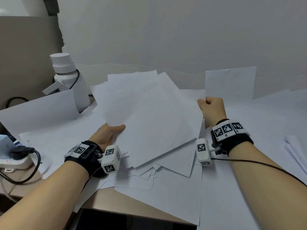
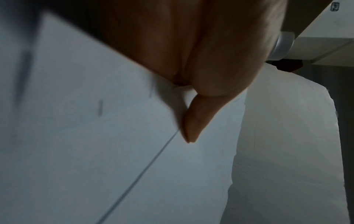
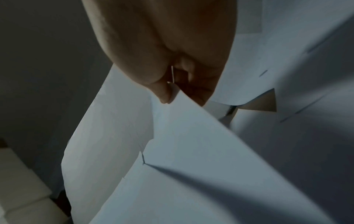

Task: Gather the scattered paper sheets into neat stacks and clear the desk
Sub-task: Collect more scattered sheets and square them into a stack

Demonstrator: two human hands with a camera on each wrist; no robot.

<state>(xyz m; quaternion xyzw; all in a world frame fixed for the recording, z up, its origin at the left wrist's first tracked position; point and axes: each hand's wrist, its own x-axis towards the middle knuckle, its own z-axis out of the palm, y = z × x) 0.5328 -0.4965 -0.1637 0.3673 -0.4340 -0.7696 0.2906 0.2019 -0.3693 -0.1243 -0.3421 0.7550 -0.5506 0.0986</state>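
A loose bundle of white paper sheets (image 1: pixel 149 117) is lifted off the desk at the centre. My left hand (image 1: pixel 109 131) grips its near left edge, thumb on top; the left wrist view shows that thumb (image 2: pixel 193 124) pressing on the bundle of sheets (image 2: pixel 95 151). My right hand (image 1: pixel 211 107) pinches the bottom corner of a single sheet (image 1: pixel 230 83) that stands upright at the right. In the right wrist view my right hand's fingers (image 3: pixel 164 91) hold that sheet (image 3: pixel 191 151) by its edge. More sheets (image 1: pixel 157 188) lie scattered under and around both hands.
A white bottle (image 1: pixel 68 75) stands at the back left against a brown board. A power strip (image 1: pixel 15 160) with a black plug and cable sits at the left edge. A curled sheet (image 1: pixel 38 110) lies near the bottle. Another paper pile (image 1: pixel 295 151) lies at the far right.
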